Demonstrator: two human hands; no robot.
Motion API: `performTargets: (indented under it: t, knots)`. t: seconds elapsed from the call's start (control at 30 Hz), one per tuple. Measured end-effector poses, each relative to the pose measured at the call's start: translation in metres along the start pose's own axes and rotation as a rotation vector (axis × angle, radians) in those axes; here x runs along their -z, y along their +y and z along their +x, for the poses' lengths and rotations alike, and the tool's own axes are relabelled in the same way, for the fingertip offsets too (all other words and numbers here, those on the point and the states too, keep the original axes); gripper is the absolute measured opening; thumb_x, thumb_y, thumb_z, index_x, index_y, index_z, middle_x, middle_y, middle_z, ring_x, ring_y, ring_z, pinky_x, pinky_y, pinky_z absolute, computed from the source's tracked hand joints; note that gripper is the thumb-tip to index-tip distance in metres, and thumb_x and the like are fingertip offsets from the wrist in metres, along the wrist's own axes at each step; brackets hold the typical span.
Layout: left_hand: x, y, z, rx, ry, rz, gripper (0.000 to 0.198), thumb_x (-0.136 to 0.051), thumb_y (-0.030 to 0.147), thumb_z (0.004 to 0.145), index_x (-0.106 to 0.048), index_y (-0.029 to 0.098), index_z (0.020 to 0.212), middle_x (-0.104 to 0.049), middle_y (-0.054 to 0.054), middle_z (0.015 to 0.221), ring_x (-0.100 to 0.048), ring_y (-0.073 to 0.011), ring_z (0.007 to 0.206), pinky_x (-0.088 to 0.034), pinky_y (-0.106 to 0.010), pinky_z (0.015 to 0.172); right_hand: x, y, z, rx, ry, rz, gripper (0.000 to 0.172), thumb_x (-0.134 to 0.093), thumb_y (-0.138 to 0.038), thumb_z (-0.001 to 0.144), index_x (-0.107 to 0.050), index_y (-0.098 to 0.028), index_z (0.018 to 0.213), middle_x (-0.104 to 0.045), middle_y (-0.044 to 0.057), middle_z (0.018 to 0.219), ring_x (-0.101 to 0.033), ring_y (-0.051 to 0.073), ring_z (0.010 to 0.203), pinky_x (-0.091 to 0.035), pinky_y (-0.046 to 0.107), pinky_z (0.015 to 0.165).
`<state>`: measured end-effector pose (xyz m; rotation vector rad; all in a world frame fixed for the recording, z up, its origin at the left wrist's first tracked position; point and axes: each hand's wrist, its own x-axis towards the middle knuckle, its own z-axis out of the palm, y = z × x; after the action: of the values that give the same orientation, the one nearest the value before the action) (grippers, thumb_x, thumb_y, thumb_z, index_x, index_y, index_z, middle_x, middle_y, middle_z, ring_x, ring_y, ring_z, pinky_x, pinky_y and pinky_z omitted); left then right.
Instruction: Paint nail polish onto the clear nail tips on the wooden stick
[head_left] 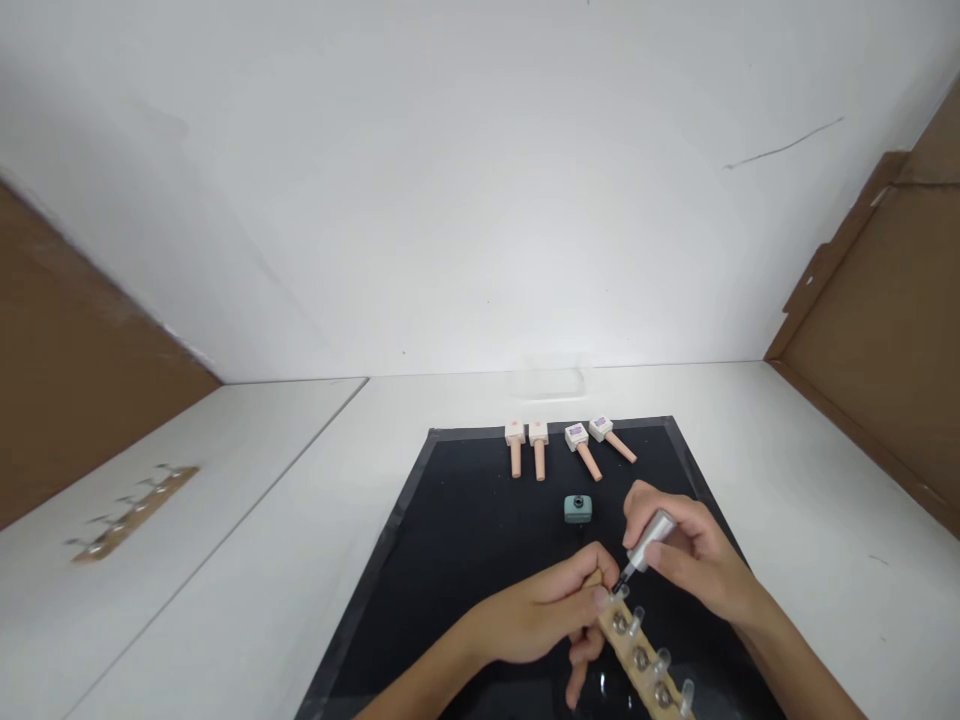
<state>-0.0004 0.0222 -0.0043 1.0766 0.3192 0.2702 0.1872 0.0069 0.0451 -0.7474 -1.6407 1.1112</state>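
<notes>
My left hand (536,610) is closed around the far end of a wooden nail tip stand (628,650) with clear nail tips along it on round metal mounts. Pinched in my right hand (701,555) is a nail polish brush (652,540) with a silver-grey cap handle. It slants down, and its dark bristle end meets or nearly meets the clear nail tip (619,593) beside my left thumb. Just beyond the hands stands a small teal polish bottle (577,510) with its neck uncapped. My left fingertips underneath the stand are partly visible.
Several nail polish bottles (514,434) with white bodies and peach caps lie at the back of the black mat (450,530). Another wooden stand (139,515) with metal mounts lies far left. A clear tray (553,384) sits near the white wall. Cardboard panels (885,320) flank both sides.
</notes>
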Motion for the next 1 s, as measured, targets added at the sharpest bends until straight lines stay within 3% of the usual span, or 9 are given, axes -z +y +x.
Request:
performTargets:
  t: [0.43,0.63,0.87,1.0]
  knots:
    - [0.0,0.0,0.0,-0.027,-0.002,-0.007,0.039,-0.052,0.056,0.082,-0.035,0.021,0.084,-0.04,0.01,0.051,-0.043,-0.0051,0.039,-0.04,-0.013,0.034,0.001,0.001,0.001,-0.044,0.005,-0.041,0.031,-0.057,-0.046,0.085,-0.061,-0.018,0.071,-0.047,-0.001,0.064,-0.045,0.015,0.058,-0.036,0.027,0.054]
    - [-0.001,0.001,0.001,-0.067,0.03,-0.11,0.037,-0.055,0.051,0.082,-0.035,0.02,0.082,-0.042,0.008,0.056,-0.039,-0.0037,0.042,-0.035,-0.011,0.033,0.005,0.011,-0.001,-0.026,0.131,0.116,0.03,-0.059,-0.047,0.083,-0.06,-0.02,0.069,-0.045,-0.002,0.064,-0.043,0.015,0.058,-0.035,0.027,0.054]
    - [0.002,0.0,0.002,-0.099,-0.005,-0.181,0.033,-0.055,0.047,0.084,-0.036,0.02,0.082,-0.044,0.009,0.056,-0.04,-0.0032,0.042,-0.035,-0.01,0.033,-0.003,-0.004,0.002,0.058,-0.027,0.048,0.032,-0.056,-0.047,0.086,-0.061,-0.02,0.07,-0.044,-0.001,0.06,-0.042,0.016,0.059,-0.033,0.028,0.054]
    - [0.002,0.001,0.003,-0.097,-0.006,-0.202,0.033,-0.057,0.045,0.084,-0.036,0.019,0.082,-0.047,0.007,0.06,-0.04,-0.0026,0.043,-0.032,-0.008,0.031,0.0,-0.002,0.0,0.017,0.027,-0.011,0.032,-0.056,-0.046,0.086,-0.059,-0.019,0.069,-0.043,-0.001,0.062,-0.042,0.015,0.058,-0.033,0.027,0.053]
